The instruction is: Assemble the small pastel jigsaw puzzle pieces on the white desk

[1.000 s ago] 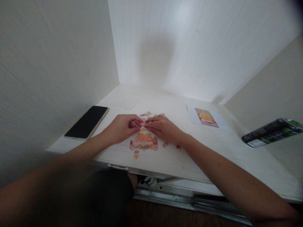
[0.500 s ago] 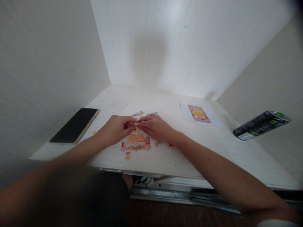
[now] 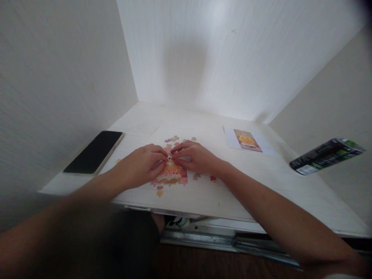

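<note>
Your left hand (image 3: pixel 142 164) and right hand (image 3: pixel 195 157) pinch a small piece (image 3: pixel 169 157) together at the puzzle (image 3: pixel 172 174). It looks light, thin and bendable, so hold it by its edges.

Two hands, left hand (image 3: pixel 139 164) and right hand (image 3: pixel 194 158), one part-assembled jigsaw puzzle (image 3: pixel 171 174), perhaps eight loose puzzle pieces (image 3: pixel 159 191) too small to count surely, one phone (image 3: pixel 93 152), one reference picture (image 3: pixel 246 140), one dark can (image 3: pixel 325 156), one white desk (image 3: pixel 261 182)
</note>
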The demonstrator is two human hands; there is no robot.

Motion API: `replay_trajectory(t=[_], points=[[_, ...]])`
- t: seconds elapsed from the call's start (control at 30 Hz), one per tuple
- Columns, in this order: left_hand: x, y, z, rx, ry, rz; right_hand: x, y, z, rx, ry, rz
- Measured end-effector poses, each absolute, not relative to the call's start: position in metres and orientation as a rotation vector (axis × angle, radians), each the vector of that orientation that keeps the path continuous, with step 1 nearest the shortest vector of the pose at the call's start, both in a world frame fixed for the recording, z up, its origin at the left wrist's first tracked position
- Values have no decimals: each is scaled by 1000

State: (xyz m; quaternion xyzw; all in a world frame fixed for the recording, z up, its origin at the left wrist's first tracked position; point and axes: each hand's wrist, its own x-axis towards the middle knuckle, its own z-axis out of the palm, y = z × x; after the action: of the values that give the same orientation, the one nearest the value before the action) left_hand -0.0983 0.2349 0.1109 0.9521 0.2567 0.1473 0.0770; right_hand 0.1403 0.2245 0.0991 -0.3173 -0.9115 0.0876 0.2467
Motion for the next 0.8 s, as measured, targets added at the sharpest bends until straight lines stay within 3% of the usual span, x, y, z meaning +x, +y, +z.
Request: replay_trajectory(t=[0.8], points=[[-94,224,116,2943,774,358,139,218,113,-876,-2665,132]])
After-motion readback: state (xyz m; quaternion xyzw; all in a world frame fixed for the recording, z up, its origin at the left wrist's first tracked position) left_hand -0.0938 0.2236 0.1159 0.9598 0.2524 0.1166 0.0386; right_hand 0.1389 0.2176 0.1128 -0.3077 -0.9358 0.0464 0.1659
